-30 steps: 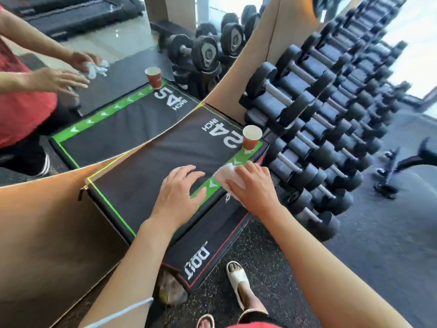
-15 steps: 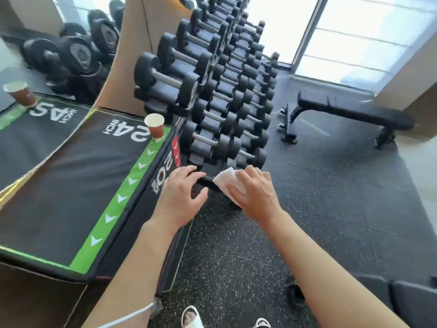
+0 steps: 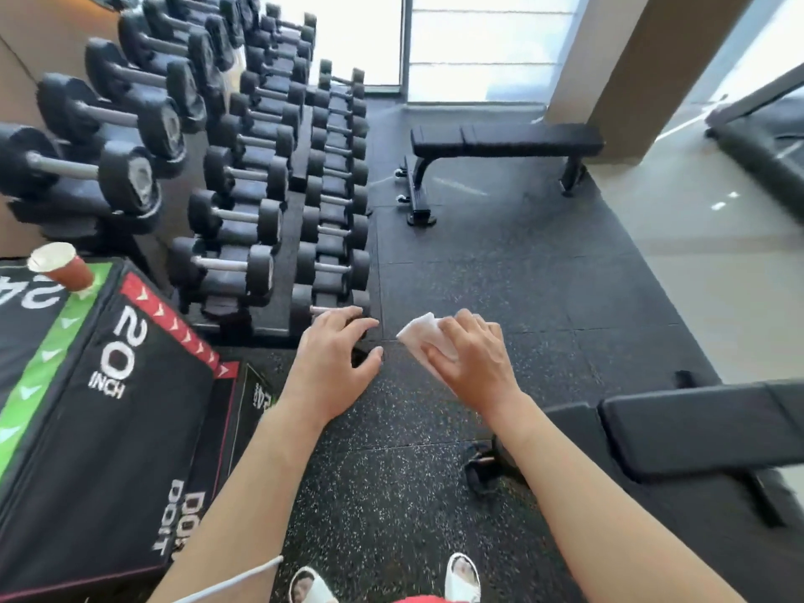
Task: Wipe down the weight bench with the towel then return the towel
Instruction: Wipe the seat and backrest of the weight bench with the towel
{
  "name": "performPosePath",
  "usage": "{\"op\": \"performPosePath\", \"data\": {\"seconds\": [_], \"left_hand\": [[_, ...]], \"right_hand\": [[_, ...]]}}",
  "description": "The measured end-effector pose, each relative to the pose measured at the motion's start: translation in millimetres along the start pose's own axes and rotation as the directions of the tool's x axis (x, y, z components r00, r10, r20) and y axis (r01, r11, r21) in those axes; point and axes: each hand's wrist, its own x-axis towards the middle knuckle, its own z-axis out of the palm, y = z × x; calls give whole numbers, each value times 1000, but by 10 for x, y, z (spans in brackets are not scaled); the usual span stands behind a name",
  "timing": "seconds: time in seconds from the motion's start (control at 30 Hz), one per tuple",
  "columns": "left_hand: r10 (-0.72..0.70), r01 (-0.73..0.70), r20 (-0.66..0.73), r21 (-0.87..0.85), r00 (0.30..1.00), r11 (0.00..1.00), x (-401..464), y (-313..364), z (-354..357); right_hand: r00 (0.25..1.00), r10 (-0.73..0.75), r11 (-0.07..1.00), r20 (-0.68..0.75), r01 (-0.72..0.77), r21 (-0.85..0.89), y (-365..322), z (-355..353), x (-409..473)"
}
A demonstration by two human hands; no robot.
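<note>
My right hand (image 3: 472, 363) holds a small white towel (image 3: 424, 335) in the air above the rubber floor, its fingers curled over the cloth. My left hand (image 3: 333, 356) hovers beside it with relaxed, spread fingers and holds nothing. A black flat weight bench (image 3: 507, 141) stands farther off on the floor near the window. The padded end of another black bench (image 3: 700, 424) shows at the lower right, close to my right forearm.
A black plyo box (image 3: 108, 411) marked 20 INCH stands at the left with a brown paper cup (image 3: 61, 265) on top. A long rack of black dumbbells (image 3: 243, 176) runs along the left wall. A pillar (image 3: 609, 71) rises behind the far bench.
I have turned right, away from the plyo box. Both hands left the box top and now hang over the floor, the towel still in my right hand. Two benches came into view.
</note>
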Motion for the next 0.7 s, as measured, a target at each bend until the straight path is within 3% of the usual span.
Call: {"op": "performPosePath", "data": {"seconds": [0.33, 0.7], "left_hand": [[104, -103, 78, -4, 992, 995, 204, 1415, 980], [276, -268, 202, -67, 940, 961, 178, 2111, 1552]], "right_hand": [[988, 136, 990, -70, -138, -17, 1452, -660, -731], [928, 351, 929, -127, -361, -74, 1971, -1109, -1598]]}}
